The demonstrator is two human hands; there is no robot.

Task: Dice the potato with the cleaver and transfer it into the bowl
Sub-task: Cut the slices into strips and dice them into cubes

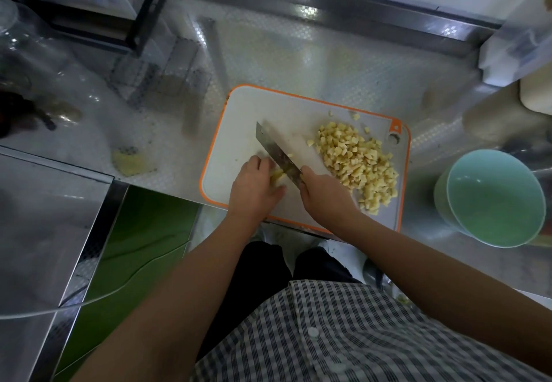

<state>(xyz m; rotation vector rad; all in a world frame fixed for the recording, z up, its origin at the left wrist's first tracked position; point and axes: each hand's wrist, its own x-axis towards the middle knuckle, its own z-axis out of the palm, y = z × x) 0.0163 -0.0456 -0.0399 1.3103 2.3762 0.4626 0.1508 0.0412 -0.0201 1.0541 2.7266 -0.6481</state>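
A steel table (298,61) with a fine embossed pattern, seen from above by the person standing at its front edge. A white cutting board (239,142) with an orange rim lies at that front edge. To the right of the board, apart from it, a pale green bowl (442,199) stands on the table.

On the right half of the board sits a broad pile of diced potato (358,160), small pale yellow cubes heaped together, with a few stray cubes (355,116) scattered beyond it toward the far edge.

Both hands work at the near left part of the board. The left hand (254,187) has its fingers curled down over an uncut potato piece (277,177), pinning it to the board. The right hand (322,193) is wrapped around the handle of the cleaver (274,148). The blade runs diagonally away to the left and meets the potato piece just beside the left fingers.

On the table to the left of the board lies a pale yellow scrap (131,163).
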